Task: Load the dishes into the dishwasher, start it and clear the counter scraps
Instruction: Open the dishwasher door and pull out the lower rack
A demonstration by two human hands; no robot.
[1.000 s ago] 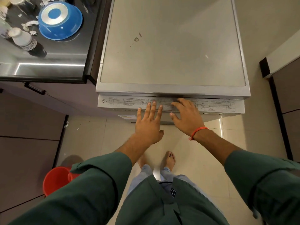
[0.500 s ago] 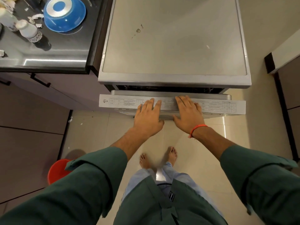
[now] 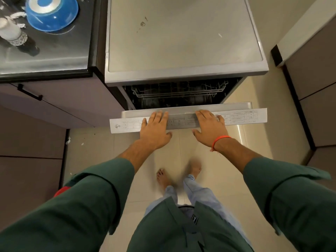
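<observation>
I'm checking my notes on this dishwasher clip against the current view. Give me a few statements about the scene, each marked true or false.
1. The dishwasher door is partly open. True.
2. Only the left hand touches the door. False: the right hand rests on its top edge too.
3. A wire rack shows inside the opening. True.
4. The blue bowl sits on top of the dishwasher. False: it is upside down on the dark counter beside it.
5. An orange band is on the left wrist. False: it is on the right wrist.
</observation>
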